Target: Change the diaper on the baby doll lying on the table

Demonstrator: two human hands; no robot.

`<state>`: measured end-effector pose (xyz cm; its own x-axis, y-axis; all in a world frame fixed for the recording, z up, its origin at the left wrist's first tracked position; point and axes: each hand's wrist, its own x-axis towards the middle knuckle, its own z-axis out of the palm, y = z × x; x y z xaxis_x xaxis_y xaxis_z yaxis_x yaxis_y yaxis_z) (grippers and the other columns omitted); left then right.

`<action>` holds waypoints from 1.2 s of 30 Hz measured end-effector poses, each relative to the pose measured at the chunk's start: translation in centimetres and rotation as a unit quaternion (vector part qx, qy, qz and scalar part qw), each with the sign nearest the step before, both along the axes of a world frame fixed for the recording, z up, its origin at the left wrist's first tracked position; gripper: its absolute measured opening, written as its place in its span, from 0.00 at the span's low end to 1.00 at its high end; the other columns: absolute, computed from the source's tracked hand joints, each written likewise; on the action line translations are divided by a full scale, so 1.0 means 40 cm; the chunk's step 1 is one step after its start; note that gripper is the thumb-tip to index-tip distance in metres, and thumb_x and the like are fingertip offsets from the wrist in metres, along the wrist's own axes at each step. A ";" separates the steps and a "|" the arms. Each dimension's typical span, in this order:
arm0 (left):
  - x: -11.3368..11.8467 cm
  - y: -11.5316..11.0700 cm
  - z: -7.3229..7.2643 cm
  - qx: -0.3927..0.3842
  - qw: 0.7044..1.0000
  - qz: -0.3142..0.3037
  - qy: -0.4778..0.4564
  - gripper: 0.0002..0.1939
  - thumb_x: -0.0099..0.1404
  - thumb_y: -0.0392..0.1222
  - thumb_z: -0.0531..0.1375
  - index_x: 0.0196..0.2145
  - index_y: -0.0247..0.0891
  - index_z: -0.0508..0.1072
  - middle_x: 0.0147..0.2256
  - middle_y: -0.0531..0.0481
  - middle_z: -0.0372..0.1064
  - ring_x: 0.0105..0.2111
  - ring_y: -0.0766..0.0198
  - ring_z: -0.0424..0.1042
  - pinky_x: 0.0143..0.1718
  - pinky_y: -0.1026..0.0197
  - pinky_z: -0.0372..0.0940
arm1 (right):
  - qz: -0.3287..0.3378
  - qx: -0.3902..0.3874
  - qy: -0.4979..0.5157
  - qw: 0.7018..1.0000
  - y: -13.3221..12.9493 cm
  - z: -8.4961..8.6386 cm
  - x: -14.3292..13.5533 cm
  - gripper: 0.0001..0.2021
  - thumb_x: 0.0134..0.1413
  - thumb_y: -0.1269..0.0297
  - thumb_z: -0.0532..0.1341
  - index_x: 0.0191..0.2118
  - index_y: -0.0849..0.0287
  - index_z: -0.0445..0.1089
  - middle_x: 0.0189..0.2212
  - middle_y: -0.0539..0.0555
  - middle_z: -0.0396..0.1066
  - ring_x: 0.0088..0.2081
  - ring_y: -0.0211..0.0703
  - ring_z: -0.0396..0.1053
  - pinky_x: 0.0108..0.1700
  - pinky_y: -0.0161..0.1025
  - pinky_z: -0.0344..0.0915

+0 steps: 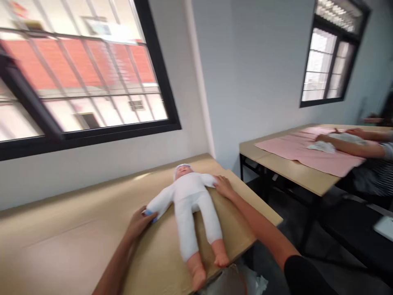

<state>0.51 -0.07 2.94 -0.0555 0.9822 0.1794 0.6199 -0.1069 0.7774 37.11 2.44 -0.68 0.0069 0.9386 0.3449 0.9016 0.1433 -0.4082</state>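
Observation:
A baby doll (190,185) in white lies on its back on the wooden table, head away from me and bare feet toward me. Its head (183,169) has a white covering. My left hand (140,221) is closed around the end of the doll's arm on the left, where a blue cuff (151,215) shows between thumb and fingers. My right hand (223,186) grips the end of the arm on the right, its fingers curled over the white sleeve. Both doll arms are spread outward.
The table (92,196) meets the wall beneath a barred window (82,73). Under its near edge is a partly hidden bag-like thing (227,282). On another table (294,174) to the right, a person's hands (325,138) handle white cloth on a pink sheet (285,146).

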 end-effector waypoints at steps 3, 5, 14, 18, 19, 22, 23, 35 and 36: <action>-0.015 0.002 -0.022 0.029 0.999 0.006 -0.030 0.15 0.47 0.49 0.65 0.31 0.38 0.72 0.27 0.51 0.74 0.33 0.52 0.74 0.32 0.58 0.68 | -0.003 -0.010 -0.016 1.000 0.008 -0.019 0.002 0.22 0.65 0.65 0.52 0.64 0.57 0.59 0.58 0.58 0.66 0.57 0.49 0.63 0.57 0.41 0.55; -0.017 0.013 -0.041 0.065 0.997 0.021 -0.035 0.16 0.44 0.49 0.65 0.29 0.38 0.72 0.26 0.51 0.72 0.32 0.53 0.73 0.33 0.57 0.68 | -0.012 -0.009 -0.033 0.999 0.014 -0.032 0.005 0.23 0.66 0.65 0.50 0.64 0.59 0.59 0.59 0.59 0.65 0.57 0.50 0.63 0.57 0.42 0.55; -0.049 -0.010 -0.135 0.145 0.951 0.130 -0.240 0.36 0.41 0.56 0.70 0.45 0.37 0.66 0.34 0.50 0.69 0.33 0.55 0.76 0.35 0.53 0.71 | -0.061 0.036 -0.062 0.996 -0.007 -0.079 0.028 0.24 0.67 0.61 0.48 0.64 0.64 0.59 0.59 0.62 0.64 0.58 0.52 0.62 0.60 0.44 0.54; -0.051 -0.015 -0.157 0.153 0.957 0.159 -0.189 0.36 0.45 0.61 0.65 0.45 0.35 0.63 0.33 0.46 0.71 0.37 0.50 0.76 0.39 0.49 0.70 | -0.077 0.046 -0.076 0.993 -0.012 -0.099 0.030 0.23 0.67 0.62 0.49 0.63 0.63 0.61 0.59 0.63 0.65 0.59 0.54 0.61 0.63 0.50 0.49; -0.050 -0.016 -0.160 0.154 0.960 0.158 -0.175 0.36 0.45 0.61 0.65 0.45 0.35 0.63 0.33 0.45 0.72 0.37 0.49 0.75 0.39 0.49 0.70 | -0.079 0.049 -0.079 0.993 -0.015 -0.102 0.029 0.23 0.66 0.62 0.49 0.63 0.62 0.62 0.59 0.63 0.65 0.60 0.54 0.61 0.64 0.52 0.48; -0.046 -0.021 -0.164 0.156 0.965 0.148 -0.151 0.35 0.47 0.61 0.63 0.46 0.35 0.63 0.34 0.44 0.72 0.38 0.48 0.75 0.37 0.50 0.70 | -0.085 0.046 -0.084 0.992 -0.023 -0.101 0.028 0.22 0.66 0.66 0.48 0.63 0.61 0.62 0.59 0.63 0.65 0.59 0.55 0.61 0.64 0.57 0.45; -0.044 -0.024 -0.164 0.155 0.966 0.143 -0.148 0.33 0.48 0.60 0.62 0.45 0.36 0.63 0.34 0.44 0.72 0.37 0.49 0.75 0.36 0.51 0.70 | -0.091 0.042 -0.082 0.992 -0.024 -0.100 0.029 0.22 0.66 0.67 0.47 0.63 0.61 0.62 0.58 0.64 0.66 0.59 0.55 0.61 0.64 0.57 0.46; -0.043 -0.023 -0.153 0.156 0.969 0.104 -0.158 0.20 0.51 0.55 0.61 0.36 0.39 0.67 0.27 0.49 0.72 0.32 0.54 0.74 0.32 0.56 0.68 | -0.107 0.024 -0.023 0.994 -0.031 -0.078 0.043 0.20 0.66 0.68 0.47 0.58 0.58 0.67 0.55 0.60 0.70 0.59 0.51 0.62 0.65 0.55 0.44; -0.045 -0.023 -0.153 0.155 0.969 0.105 -0.160 0.20 0.51 0.55 0.61 0.36 0.39 0.67 0.28 0.49 0.72 0.32 0.54 0.74 0.32 0.56 0.68 | -0.109 0.024 -0.020 0.994 -0.033 -0.074 0.044 0.19 0.66 0.67 0.47 0.57 0.57 0.69 0.55 0.59 0.71 0.58 0.51 0.62 0.64 0.55 0.45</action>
<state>-1.28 -0.98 -3.17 -0.3500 0.8449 0.4046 0.3863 -0.2633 0.8840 38.87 1.13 -3.63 0.1941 0.8984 0.3940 0.9285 -0.0386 -0.3694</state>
